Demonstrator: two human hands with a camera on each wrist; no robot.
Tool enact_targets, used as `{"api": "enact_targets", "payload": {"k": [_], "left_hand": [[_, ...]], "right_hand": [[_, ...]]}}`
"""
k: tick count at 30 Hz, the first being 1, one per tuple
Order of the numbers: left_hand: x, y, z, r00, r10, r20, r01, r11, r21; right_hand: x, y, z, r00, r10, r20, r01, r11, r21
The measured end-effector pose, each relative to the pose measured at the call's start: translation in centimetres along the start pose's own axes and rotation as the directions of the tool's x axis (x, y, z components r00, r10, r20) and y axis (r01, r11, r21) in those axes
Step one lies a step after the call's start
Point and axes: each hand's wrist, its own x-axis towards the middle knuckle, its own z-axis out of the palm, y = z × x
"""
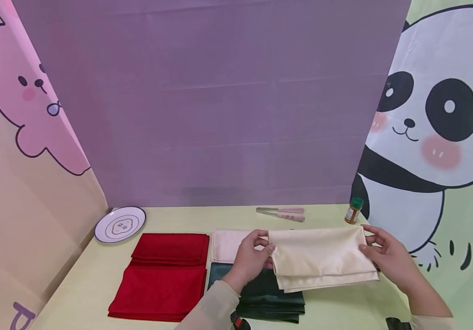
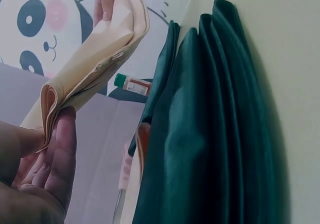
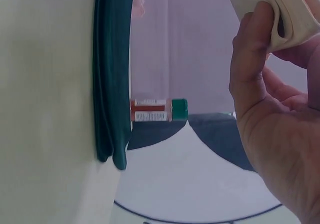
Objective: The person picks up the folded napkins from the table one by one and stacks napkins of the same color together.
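Observation:
A folded cream satin cloth (image 1: 323, 256) is held up by both hands, spread between them above the table. My left hand (image 1: 250, 256) pinches its left end between thumb and fingers; the layered folds show at that grip in the left wrist view. At its right end, my right hand (image 1: 389, 256) pinches the top corner. Just below and partly covered by it lies a folded dark green cloth (image 1: 267, 298), stacked in several layers. A folded pale pink cloth (image 1: 228, 245) lies behind the green one, partly hidden by my left hand.
Two folded red cloths (image 1: 158, 288) lie on the left side of the pale yellow table (image 1: 75, 284). A white plate (image 1: 137, 224) with a dark rim sits at the back left. Pink-handled metal utensils (image 1: 290, 217) and a green-capped spice jar (image 1: 352, 214) are along the back edge.

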Motion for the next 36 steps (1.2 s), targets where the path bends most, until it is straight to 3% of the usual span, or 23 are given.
{"api": "enact_targets", "payload": {"k": [19, 27, 36], "left_hand": [[0.3, 1.4, -4.3, 0.995, 0.077, -0.066, -0.074, 0.996, 0.040], [-0.1, 1.7, -6.1, 0.995, 0.056, -0.084, -0.053, 0.998, 0.040], [0.0, 0.3, -8.0, 0.996, -0.013, -0.086, 0.012, 1.000, -0.011]], "right_hand": [[2.9, -2.3, 2.9, 0.995, -0.098, 0.012, 0.097, 0.994, 0.043], [4.1, -2.6, 4.7, 0.999, -0.031, 0.040, 0.029, 0.997, 0.065], [5.3, -3.5, 7.2, 0.999, 0.017, 0.041, -0.020, 0.997, 0.068]]}}
